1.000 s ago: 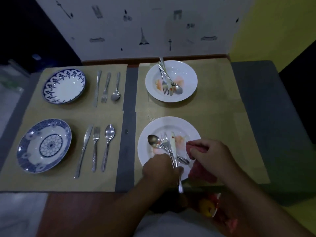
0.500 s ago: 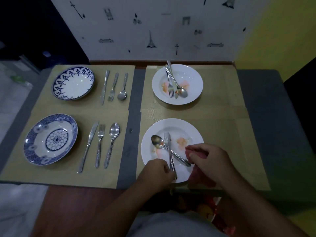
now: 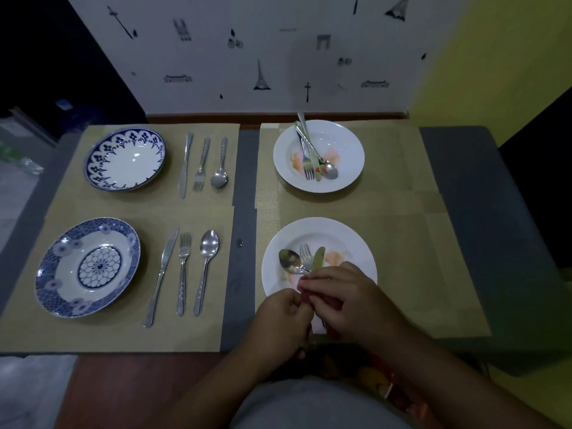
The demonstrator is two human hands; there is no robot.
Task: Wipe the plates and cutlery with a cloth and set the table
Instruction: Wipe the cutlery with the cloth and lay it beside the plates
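A white plate (image 3: 356,243) with orange smears lies on the near right placemat, holding a spoon (image 3: 289,261) and a fork (image 3: 305,252). A knife (image 3: 318,258) sticks up over the plate; my left hand (image 3: 283,323) grips its handle end. My right hand (image 3: 349,298) presses a red cloth (image 3: 309,297) around the knife's lower part. A second dirty white plate (image 3: 346,144) with its own knife, fork and spoon sits on the far right mat.
On the left mats stand two blue-patterned plates (image 3: 123,159) (image 3: 88,267), each with a knife, fork and spoon laid in a row beside it. A grey strip (image 3: 244,187) runs between the mats. The wall stands right behind the table.
The knife has come up off the plate. My right hand with the red cloth has moved left and closed around it, meeting my left hand. The view has shifted slightly.
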